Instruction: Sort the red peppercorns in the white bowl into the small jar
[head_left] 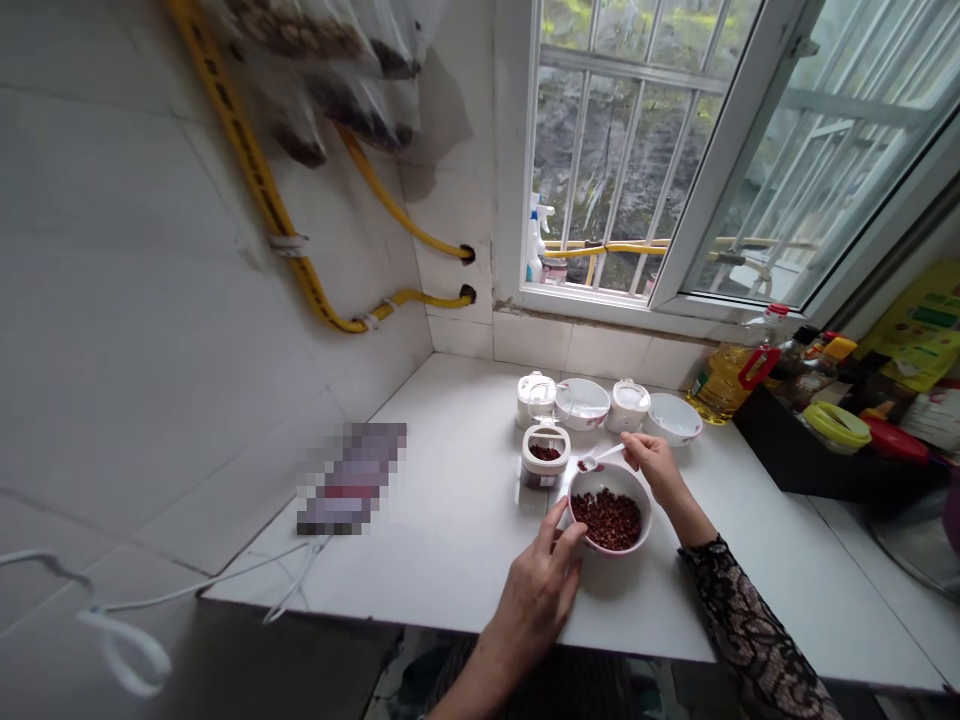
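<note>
My left hand (541, 572) grips the near left side of a white bowl (639, 490) with its thumb and fingers at the rim. Inside lies a heap of dark red, peppercorn-like bits (609, 520). Between the fingers of my right hand (658, 470) is the handle of a small white spoon (609, 454). The spoon's head is above the bowl's far left rim, with a few red bits at it. Just left of the bowl stands a clear seasoning jar (545, 475) with a white top, partly filled with similar red bits.
Behind are two white-lidded jars (535, 390) (628, 405) and two white bowls (582, 404) (674, 418). An oil bottle (724, 385) and a black box (787, 455) of bottles stand right. A blurred-out flat object (351, 480) with a white cable (289, 580) lies left.
</note>
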